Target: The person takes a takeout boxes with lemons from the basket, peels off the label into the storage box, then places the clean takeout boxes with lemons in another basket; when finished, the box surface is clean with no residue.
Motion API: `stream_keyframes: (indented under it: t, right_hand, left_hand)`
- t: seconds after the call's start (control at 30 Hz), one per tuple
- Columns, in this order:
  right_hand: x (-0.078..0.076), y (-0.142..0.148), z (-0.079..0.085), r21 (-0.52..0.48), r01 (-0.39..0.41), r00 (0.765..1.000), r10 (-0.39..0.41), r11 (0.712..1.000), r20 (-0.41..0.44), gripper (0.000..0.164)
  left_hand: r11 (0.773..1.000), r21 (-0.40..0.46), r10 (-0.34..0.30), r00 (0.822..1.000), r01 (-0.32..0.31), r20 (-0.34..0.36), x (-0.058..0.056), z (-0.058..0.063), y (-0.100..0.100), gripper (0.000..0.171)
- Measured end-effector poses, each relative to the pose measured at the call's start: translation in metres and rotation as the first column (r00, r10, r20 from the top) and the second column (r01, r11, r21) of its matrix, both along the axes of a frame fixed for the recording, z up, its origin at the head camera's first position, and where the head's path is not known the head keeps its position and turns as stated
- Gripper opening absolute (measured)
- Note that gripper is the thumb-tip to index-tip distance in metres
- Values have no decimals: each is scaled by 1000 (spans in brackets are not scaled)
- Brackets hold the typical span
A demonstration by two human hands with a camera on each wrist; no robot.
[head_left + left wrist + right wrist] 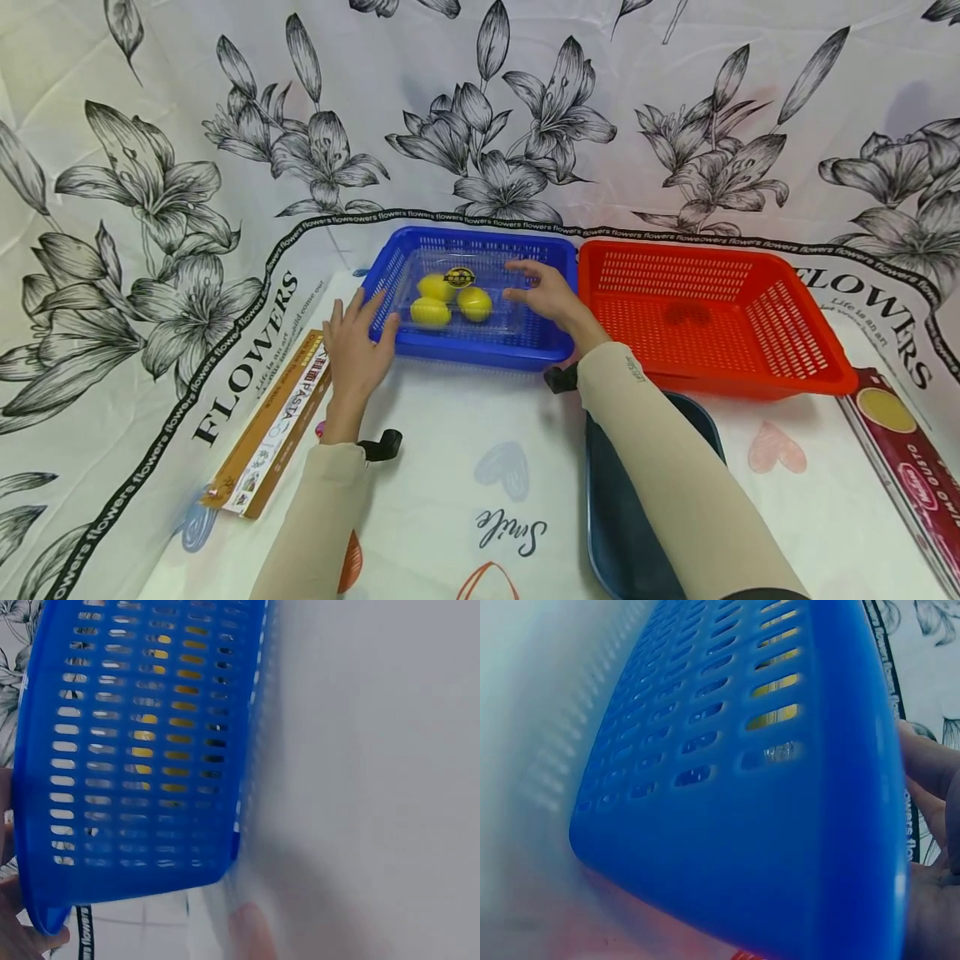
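Your left hand [358, 348] was at the near left corner of the blue basket [465, 352], fingers spread wide and thumb well away from them, with the fingertips at the rim. Your right hand [551, 293] reached over the basket's right side, its thumb and fingers apart in a loose, wide curve – you had nothing gripped in either hand. Whether your fingertips touched the rim or the plastic, the views did not make plain.

The clear plastic box [498, 315] lay inside the blue basket, between your two hands. Its right end was just beside your right fingertips, while its left end was a little farther from your left hand, inside the basket wall. Three lemons [474, 305] sat grouped toward the left and middle of that box, and a black and gold sticker [460, 277] showed on top, behind the front pair. From both wrists, you saw yellow through the slots of the basket.

The red basket [750, 383] stood to the right, just beside the blue one. A dark tray [626, 492] lay nearer you on the counter [442, 442], partly under your right sleeve [675, 467]. A pasta box [281, 425] lay left of your left hand – a dark red package [907, 454] lay at the far right.
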State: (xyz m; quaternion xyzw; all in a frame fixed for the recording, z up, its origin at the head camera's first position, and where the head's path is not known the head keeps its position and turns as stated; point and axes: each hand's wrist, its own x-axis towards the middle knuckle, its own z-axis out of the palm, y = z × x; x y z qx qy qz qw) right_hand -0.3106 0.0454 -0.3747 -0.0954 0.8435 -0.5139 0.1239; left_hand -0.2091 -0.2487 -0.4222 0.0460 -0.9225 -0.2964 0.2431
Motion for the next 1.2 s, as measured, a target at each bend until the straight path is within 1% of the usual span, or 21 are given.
stream_keyframes:
  t: [0.17, 0.33, 0.5, 0.7, 0.83, 0.97, 1.2]
  right_hand:
    - [-4, -3, -3, 5, 8, 999, -8, 1000, 33, 55]
    - [-5, -4, -4, -5, 10, 998, -10, 1000, 55, 56]
    - [-8, -2, -2, -21, -10, 998, 11, 1000, 63, 56]
    - [-16, 3, 5, -7, -8, 999, 8, 1000, 51, 48]
    - [-23, 5, 13, -26, -8, 999, 9, 1000, 52, 46]
    - [-27, 4, 17, -46, -26, 999, 28, 999, 44, 45]
    - [-31, 6, 10, -62, -79, 996, 82, 995, 45, 44]
  left_hand:
    - [999, 43, 17, 999, -16, -37, -2, -8, -6, 54]
    - [997, 69, 26, 998, -22, -60, -2, -13, -11, 57]
    - [995, 95, 35, 995, -26, -90, -4, -17, -13, 59]
    - [993, 119, 41, 993, -28, -111, -5, -20, -14, 61]
    - [991, 132, 39, 992, -23, -120, -6, -21, -15, 61]
    - [987, 156, 41, 992, -22, -118, -6, -23, -17, 61]
    - [980, 198, 44, 991, -19, -125, -6, -29, -18, 60]
